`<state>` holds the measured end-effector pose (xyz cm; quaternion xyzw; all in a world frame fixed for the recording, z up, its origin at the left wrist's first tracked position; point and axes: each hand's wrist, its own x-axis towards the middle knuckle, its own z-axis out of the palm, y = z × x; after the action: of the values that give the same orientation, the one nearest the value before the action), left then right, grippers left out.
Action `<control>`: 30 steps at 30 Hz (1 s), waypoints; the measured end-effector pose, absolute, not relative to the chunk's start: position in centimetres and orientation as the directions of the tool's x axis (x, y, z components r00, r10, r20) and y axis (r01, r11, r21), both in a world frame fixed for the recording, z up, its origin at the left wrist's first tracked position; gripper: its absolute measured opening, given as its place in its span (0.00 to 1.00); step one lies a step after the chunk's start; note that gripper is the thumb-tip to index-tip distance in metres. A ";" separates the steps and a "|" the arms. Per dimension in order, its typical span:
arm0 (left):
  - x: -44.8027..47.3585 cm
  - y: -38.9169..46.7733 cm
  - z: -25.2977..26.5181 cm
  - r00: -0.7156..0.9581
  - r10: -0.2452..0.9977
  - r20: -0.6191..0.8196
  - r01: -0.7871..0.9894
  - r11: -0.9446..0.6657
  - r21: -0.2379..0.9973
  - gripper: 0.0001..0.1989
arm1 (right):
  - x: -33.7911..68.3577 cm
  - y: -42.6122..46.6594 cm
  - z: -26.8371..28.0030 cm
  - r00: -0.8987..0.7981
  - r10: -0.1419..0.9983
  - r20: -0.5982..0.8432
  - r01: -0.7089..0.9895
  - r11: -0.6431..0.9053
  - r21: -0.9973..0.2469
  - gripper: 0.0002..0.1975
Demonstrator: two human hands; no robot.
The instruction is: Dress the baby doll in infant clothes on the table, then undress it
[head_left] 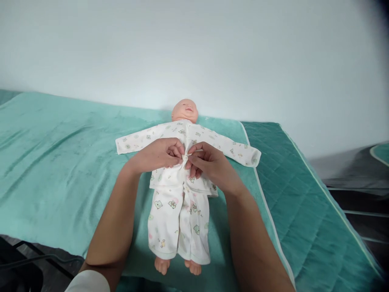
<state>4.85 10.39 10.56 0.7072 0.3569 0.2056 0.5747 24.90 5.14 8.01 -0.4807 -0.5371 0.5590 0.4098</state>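
A baby doll [185, 110] lies on its back, its head toward the wall and its bare feet toward me. It wears a white printed baby shirt [146, 138] with the sleeves spread wide, and matching trousers [164, 223]. Over the middle of the shirt front, my left hand [165, 154] pinches the fabric edge from the left. Opposite it, my right hand [206, 160] pinches the front placket from the right. Between my fingertips shows a small button [185, 157]; whether it sits in its hole I cannot tell. The doll's hands are hidden in the sleeves.
A light green blanket [60, 162] covers the bed beneath the doll, with a darker quilted cover [288, 194] at the right. A white wall [182, 48] rises behind. Past the bed's right edge stand metal bars [358, 213]. A cable [45, 256] runs at lower left.
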 end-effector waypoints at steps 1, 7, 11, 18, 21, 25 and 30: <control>4.7 10.4 10.6 0.671 0.730 -0.130 0.282 -0.089 0.955 0.08 | 24.9 5.1 8.1 -0.201 0.974 -0.101 0.056 -0.091 -0.994 0.08; 4.3 10.3 11.1 0.688 0.717 -0.114 0.308 -0.146 0.940 0.08 | 24.7 4.9 8.5 -0.174 0.977 -0.125 0.097 -0.109 -0.989 0.08; 4.2 10.4 10.7 0.566 0.824 0.010 0.273 -0.199 0.941 0.09 | 24.8 4.7 8.5 -0.156 0.984 -0.086 0.107 -0.070 -0.992 0.07; 3.6 13.5 6.5 0.126 0.889 0.440 0.606 -0.420 0.676 0.11 | 26.6 6.4 5.7 0.237 0.858 0.456 0.271 0.393 -0.879 0.07; 2.4 14.0 3.9 0.148 0.861 0.487 0.801 -0.393 0.452 0.23 | 28.7 7.9 2.8 0.168 0.806 0.567 0.604 0.371 -0.705 0.17; -0.3 13.0 1.3 0.165 0.921 0.354 0.928 -0.267 0.261 0.33 | 32.2 8.7 -0.9 0.141 0.875 0.464 0.837 0.145 -0.528 0.27; -3.9 12.3 0.0 -0.002 0.963 0.270 0.973 -0.060 0.221 0.31 | 36.3 6.5 -3.4 0.257 0.929 0.267 0.888 -0.118 -0.445 0.33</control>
<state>-3.87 12.27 -0.03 0.7062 0.6854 0.1768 -0.0149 36.34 6.54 -3.38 -0.7466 -0.6082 0.0387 0.2667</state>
